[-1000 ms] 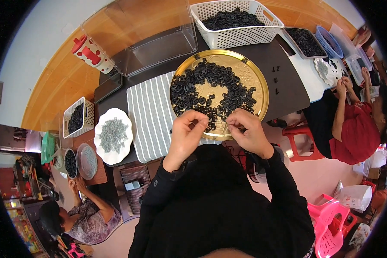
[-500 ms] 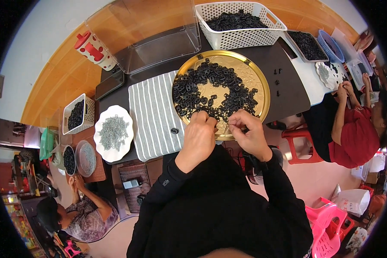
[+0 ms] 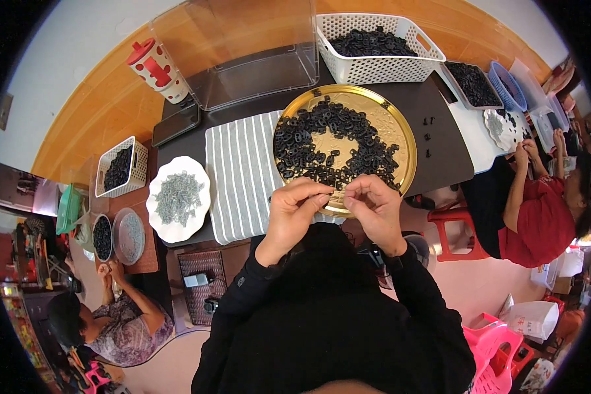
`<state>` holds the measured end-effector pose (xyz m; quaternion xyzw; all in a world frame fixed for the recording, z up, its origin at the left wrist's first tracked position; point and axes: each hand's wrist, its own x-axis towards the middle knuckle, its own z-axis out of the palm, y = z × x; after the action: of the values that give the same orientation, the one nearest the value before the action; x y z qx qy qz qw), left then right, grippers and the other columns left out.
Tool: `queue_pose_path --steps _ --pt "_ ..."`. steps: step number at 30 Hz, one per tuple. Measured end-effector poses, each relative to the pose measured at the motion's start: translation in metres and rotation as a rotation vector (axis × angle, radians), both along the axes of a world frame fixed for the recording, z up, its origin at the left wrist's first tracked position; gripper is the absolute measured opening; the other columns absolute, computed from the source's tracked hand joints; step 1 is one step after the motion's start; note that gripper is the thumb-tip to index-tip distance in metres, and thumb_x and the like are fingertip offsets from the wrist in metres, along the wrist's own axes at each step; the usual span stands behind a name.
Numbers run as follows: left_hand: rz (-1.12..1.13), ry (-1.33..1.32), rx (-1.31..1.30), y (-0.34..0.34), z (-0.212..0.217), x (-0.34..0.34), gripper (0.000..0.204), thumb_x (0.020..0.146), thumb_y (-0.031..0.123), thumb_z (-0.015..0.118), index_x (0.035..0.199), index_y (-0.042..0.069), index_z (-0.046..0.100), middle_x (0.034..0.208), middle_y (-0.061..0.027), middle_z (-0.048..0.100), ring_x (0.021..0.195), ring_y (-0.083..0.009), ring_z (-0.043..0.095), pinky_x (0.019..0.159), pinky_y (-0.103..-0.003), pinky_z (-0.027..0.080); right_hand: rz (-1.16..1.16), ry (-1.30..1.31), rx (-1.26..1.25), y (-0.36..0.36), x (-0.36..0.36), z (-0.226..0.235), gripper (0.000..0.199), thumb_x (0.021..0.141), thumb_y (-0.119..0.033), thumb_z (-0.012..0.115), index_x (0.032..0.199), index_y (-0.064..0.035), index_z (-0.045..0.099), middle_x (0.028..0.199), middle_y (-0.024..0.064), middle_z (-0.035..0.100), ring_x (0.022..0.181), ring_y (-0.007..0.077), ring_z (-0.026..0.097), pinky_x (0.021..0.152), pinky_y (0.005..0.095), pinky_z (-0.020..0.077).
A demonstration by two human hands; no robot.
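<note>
Both my hands are held close together over the near rim of a round gold tray (image 3: 410,141). Thumb and fingertips of my left hand (image 3: 292,213) pinch a small black plastic piece (image 3: 331,192). My right hand (image 3: 379,213) is closed in a pinch facing it; whatever lies between its fingertips is too small to make out. Many loose black plastic pieces (image 3: 368,154) form a ring on the tray, with gold showing in the middle. Left of the tray lies a grey-and-white striped cloth (image 3: 240,177), and beside that a white scalloped plate (image 3: 159,225) holds small silvery pieces (image 3: 179,197).
A white perforated basket (image 3: 374,69) of black pieces and a transparent box (image 3: 256,85) stand behind. A polka-dot tumbler (image 3: 161,72) and a phone (image 3: 176,125) are at back left. Co-workers sit left (image 3: 121,328) and right (image 3: 545,217). Several tiny black parts (image 3: 427,137) lie right.
My left hand has turned and drawn back from the pile, showing its thumb. The black piece that lay on the cloth no longer shows. The whole view has shifted slightly.
</note>
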<state>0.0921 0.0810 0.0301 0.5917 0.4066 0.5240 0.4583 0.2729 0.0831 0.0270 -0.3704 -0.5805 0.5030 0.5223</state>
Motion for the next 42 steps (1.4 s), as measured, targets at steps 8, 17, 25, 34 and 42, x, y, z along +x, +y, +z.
queue_pose_path --steps 8,17,25,34,42 --pt "-0.012 -0.354 -0.314 -0.023 -0.005 -0.019 0.020 0.093 0.000 0.056 0.108 0.000 0.069 0.085 -0.0074 0.069 0.072 -0.0103 0.062 0.061 -0.022 0.049 0.075 0.225 -0.109 -0.010 -0.041 0.005 0.019 0.084 0.011 0.057 0.101 0.0026 0.056 0.090 0.0039 0.058 0.082 0.0091 0.058 0.078 0.0248 0.0498" --pt "0.192 -0.171 -0.111 -0.042 0.008 -0.024 0.026 0.096 0.001 0.050 0.118 0.001 0.064 0.088 -0.0060 0.068 0.069 -0.0074 0.057 0.062 -0.022 0.048 -0.035 -0.148 0.341 -0.015 -0.067 0.008 0.019 0.077 0.011 0.064 0.092 0.0009 0.059 0.081 0.0060 0.058 0.065 0.0101 0.054 0.057 0.0220 0.0446" --pt "0.138 -0.120 -0.128 -0.043 0.001 -0.033 0.019 0.093 -0.003 0.050 0.106 -0.002 0.065 0.082 -0.0054 0.066 0.069 -0.0072 0.057 0.061 -0.023 0.048 0.051 0.019 0.157 -0.013 -0.072 0.000 0.017 0.080 0.012 0.061 0.094 0.0021 0.059 0.083 0.0051 0.057 0.071 0.0096 0.055 0.063 0.0221 0.0442" --pt "0.271 -0.030 -0.030 -0.033 0.001 -0.050 0.011 0.084 -0.006 0.059 0.089 0.000 0.067 0.077 -0.0061 0.063 0.072 -0.0130 0.056 0.066 -0.027 0.046 0.078 0.155 0.049 -0.015 -0.075 0.006 0.013 0.084 0.010 0.059 0.095 0.0030 0.060 0.088 0.0019 0.055 0.073 0.0055 0.049 0.064 0.0194 0.0394" --pt "0.610 0.618 0.287 -0.017 -0.020 -0.085 0.012 0.070 -0.005 0.067 0.077 0.004 0.069 0.073 -0.0093 0.063 0.072 -0.0292 0.052 0.067 -0.036 0.042 0.038 0.077 0.055 -0.020 -0.064 -0.004 0.015 0.082 0.010 0.061 0.095 0.0026 0.061 0.089 0.0026 0.056 0.074 0.0067 0.049 0.066 0.0194 0.0393"
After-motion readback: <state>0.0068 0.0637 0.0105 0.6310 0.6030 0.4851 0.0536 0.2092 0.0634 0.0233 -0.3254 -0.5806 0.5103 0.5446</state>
